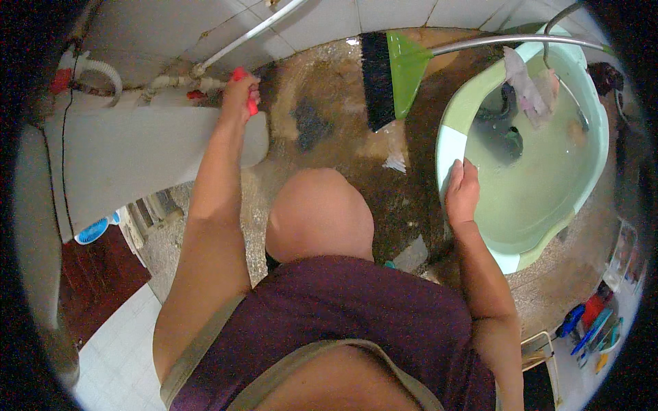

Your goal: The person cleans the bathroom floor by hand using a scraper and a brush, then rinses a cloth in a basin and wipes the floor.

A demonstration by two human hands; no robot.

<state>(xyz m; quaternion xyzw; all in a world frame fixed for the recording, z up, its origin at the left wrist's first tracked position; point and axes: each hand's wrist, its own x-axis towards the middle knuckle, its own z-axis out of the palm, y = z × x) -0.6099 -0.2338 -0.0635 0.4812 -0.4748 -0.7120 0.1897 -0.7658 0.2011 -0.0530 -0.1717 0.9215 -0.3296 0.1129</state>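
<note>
My left hand point(239, 96) is closed around a red plastic object point(252, 107), held over the end of a white appliance-like body point(154, 138) by the wall. Most of the red object is hidden by my fingers, so its kind is unclear. On the right, my right hand point(462, 191) grips the near-left rim of a large green and white plastic tub point(455, 149), thumb and fingers over the edge. Cloudy water fills the tub. Dark cloth point(506, 144) lies partly under the water, and a greyish cloth point(532, 100) hangs in from the far rim.
A broom point(408, 77) with a green head and black bristles lies beyond my knee, its metal handle crossing the tub's far end. The brown floor point(334, 67) looks wet. A white pipe point(247, 38) runs along the tiled wall. Several brushes point(591, 329) are at the lower right.
</note>
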